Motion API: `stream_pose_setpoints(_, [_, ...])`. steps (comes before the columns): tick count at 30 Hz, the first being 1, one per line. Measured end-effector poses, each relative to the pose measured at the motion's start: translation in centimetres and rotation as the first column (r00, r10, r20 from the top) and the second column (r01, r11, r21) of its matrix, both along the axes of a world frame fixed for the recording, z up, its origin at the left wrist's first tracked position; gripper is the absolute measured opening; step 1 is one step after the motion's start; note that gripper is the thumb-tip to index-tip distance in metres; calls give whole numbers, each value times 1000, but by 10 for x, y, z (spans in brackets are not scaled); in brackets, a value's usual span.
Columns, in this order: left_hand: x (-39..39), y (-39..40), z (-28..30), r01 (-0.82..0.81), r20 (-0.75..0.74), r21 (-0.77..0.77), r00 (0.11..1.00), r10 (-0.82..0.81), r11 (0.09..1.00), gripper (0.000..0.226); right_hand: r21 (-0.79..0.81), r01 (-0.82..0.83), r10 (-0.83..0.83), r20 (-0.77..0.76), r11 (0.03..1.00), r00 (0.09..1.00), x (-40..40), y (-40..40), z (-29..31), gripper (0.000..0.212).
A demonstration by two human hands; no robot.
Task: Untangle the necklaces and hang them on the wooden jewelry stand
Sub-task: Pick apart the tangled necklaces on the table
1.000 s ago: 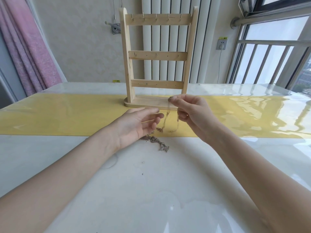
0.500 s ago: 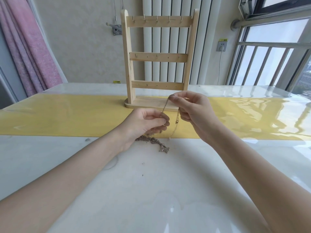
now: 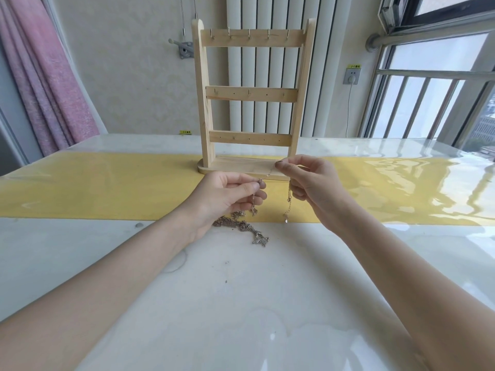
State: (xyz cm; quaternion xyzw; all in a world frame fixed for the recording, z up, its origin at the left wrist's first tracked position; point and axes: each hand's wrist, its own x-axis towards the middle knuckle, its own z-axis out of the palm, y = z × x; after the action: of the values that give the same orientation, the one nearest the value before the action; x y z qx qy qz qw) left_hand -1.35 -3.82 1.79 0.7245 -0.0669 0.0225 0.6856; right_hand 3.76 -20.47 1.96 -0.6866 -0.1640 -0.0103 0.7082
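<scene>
The desk [image 3: 241,303] is glossy white with faint grey marbling, and a plain yellow runner [image 3: 107,188] crosses it from the left edge to the right edge. The jewelry stand [image 3: 251,95] is pale, unpainted wood with small brass-coloured hooks. The necklaces [image 3: 241,226] are silvery grey chain. Past the far left corner hangs a pink curtain [image 3: 45,84] shading to lilac.

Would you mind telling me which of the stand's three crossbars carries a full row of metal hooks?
The top crossbar of the wooden jewelry stand: five hooks hang along it, while the middle and bottom bars show mostly small holes.
</scene>
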Motion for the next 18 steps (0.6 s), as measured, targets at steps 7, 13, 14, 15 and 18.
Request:
stream_pose_setpoints(7, [2,1,-2,-79,49,47,996,77,996,11,-334,103,-67,119,937,991,0,5,-6,8])
stream_pose_setpoints(13, [2,4,-2,-121,59,41,991,119,992,10,-319,51,26,232,946,972,-7,11,0,10])
stream_pose_setpoints(14, [2,4,-3,-121,63,50,991,118,991,10,-323,50,30,237,945,971,-8,12,0,10])
stream_pose_setpoints(15, [2,3,-3,-121,70,61,991,117,991,9,-319,49,29,236,946,971,-8,12,0,10])
stream_pose_setpoints(18, [2,2,-3,-123,102,111,988,112,986,8,-343,68,29,270,937,962,-11,13,1,9])
